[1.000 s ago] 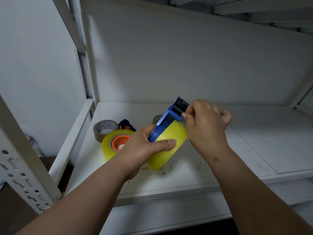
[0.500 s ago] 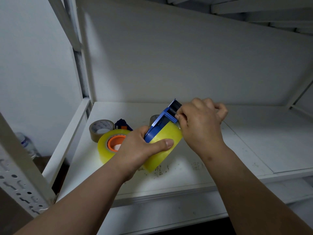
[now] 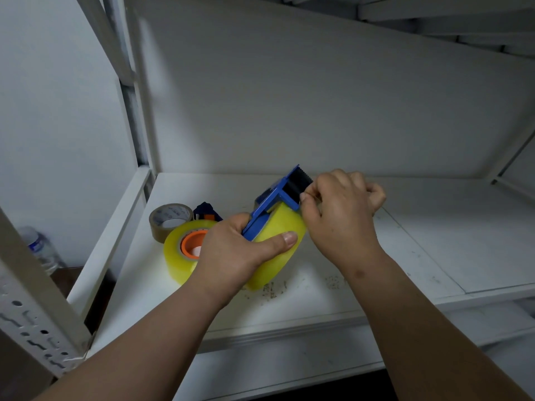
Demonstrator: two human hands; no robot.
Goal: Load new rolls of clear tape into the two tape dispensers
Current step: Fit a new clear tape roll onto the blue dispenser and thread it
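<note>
My left hand (image 3: 231, 253) grips a blue tape dispenser (image 3: 275, 204) that carries a yellowish clear tape roll (image 3: 278, 241), thumb pressed on the roll's side. My right hand (image 3: 341, 215) pinches at the dispenser's black front roller, fingertips closed at the tape's end near the blue frame. A second clear tape roll (image 3: 179, 256) with an orange core lies on the white shelf (image 3: 405, 256) just left of my left hand. Behind it, part of another blue dispenser (image 3: 207, 211) shows, mostly hidden.
A brown tape roll (image 3: 169, 219) lies at the shelf's back left. White metal shelf uprights (image 3: 31, 308) stand at the left, with a plastic water bottle (image 3: 40, 250) on the floor beyond. The shelf's back panel is close behind.
My right hand's fingertips have shifted slightly along the black front roller. The left hand keeps the same grip on the dispenser and roll.
</note>
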